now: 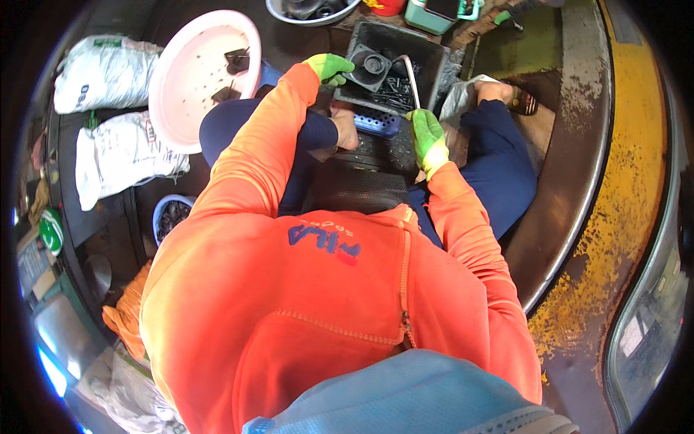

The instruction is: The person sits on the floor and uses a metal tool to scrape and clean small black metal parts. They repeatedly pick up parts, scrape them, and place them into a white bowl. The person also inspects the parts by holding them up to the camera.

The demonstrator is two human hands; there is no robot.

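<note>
A yellow-green glove covers my left hand [330,69], whose fingers close on the left edge of a black square part with a round raised hub [372,65]. That part is over a black rectangular bin [434,54]. Dark bolts or pins [394,95] lie loose inside the bin. My right hand [428,136], gloved alike, is closed around the lower end of a thin metal rod with a bent top [413,81], like an L-shaped wrench. The rod stands nearly upright in view, its bent end reaching toward the black part; I cannot tell whether they touch.
At left stands a pink basin [163,108] with a few dark pieces in it, beside white sacks [108,76]. A blue perforated basket [377,124] sits just below the bin. A green container [428,20] stands beyond it. A rusty yellow machine edge [629,181] curves along the right.
</note>
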